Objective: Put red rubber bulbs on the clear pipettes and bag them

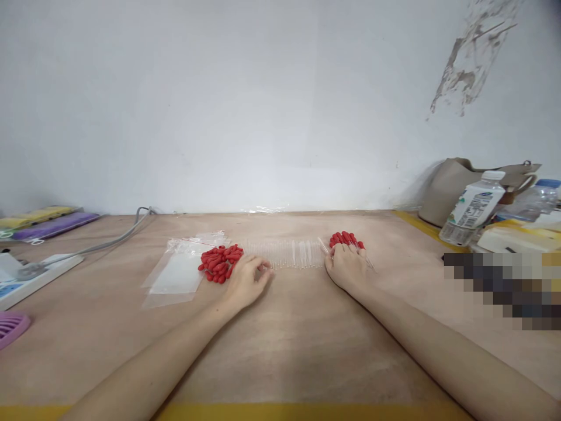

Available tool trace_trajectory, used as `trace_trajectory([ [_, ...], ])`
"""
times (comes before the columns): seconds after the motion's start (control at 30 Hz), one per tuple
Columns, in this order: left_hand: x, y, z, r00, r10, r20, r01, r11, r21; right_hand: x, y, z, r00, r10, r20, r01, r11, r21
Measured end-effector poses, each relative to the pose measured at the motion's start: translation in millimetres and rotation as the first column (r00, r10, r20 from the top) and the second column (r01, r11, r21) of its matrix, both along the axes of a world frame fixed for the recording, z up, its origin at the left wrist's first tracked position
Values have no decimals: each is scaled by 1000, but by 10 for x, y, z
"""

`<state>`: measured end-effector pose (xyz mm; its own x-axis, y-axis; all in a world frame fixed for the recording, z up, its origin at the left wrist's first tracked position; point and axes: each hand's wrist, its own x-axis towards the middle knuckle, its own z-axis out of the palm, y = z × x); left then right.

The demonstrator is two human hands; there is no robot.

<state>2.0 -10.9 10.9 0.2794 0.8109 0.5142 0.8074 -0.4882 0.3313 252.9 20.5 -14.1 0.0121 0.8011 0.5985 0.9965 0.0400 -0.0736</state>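
tubes, thin and clear, laid side by side in a row [300, 254] on the brown tabletop [284, 351], between your two hands. red bulbs, one loose pile [214, 263], just left of the row and close behind the knuckles of your left hand. red bulbs, one smaller cluster [346, 238], at the far side of your right hand, with thin clear stems showing beside the fingers. left hand [249, 276]: at the row's left end, fingers bent, thumb apart from the palm; whether you grip anything there cannot be told. right hand [347, 266]: palm down at the row's right end, partly covering the stems; whether your fingers close on one or only rest over them cannot be told. clear plastic bags [175, 275]: lying flat, left of the larger pile, touched by neither hand. step in hand, by judgement: sorting or lining up the tubes beside the red bulbs. next move, by judgement: calls for light fingertips, one slender piece at a time, and care not to nudge the row askew. surroundings: power strip [52, 272] at your left, label-wrapped bottle [475, 207] at your right.
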Motion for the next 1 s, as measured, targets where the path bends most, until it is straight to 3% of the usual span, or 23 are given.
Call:
trace_trajectory([
  [0.1, -222, 147, 155, 968, 200, -151, -183, 976, 121, -26, -67, 67, 998, 57, -10, -58, 998, -33],
  [0.23, -500, 323, 331, 878, 332, -344, -310, 943, 118, -44, -95, 100, 994, 106, -17, -107, 994, -39],
  [0.43, -690, 419, 395, 818, 326, -474, -343, 938, 54, -40, -101, 104, 992, 126, -9, -127, 991, -41],
  [0.73, -671, 413, 368, 806, 332, -490, -374, 927, 15, -21, -67, 57, 988, 153, 16, -152, 988, -40],
  [0.87, -669, 415, 386, 832, 326, -449, -349, 937, 32, -9, -17, -6, 987, 160, 5, -160, 987, -32],
  [1.0, -562, 378, 397, 930, 215, -299, -216, 976, 30, 3, 35, -55, 983, 184, -4, -184, 983, -1],
])
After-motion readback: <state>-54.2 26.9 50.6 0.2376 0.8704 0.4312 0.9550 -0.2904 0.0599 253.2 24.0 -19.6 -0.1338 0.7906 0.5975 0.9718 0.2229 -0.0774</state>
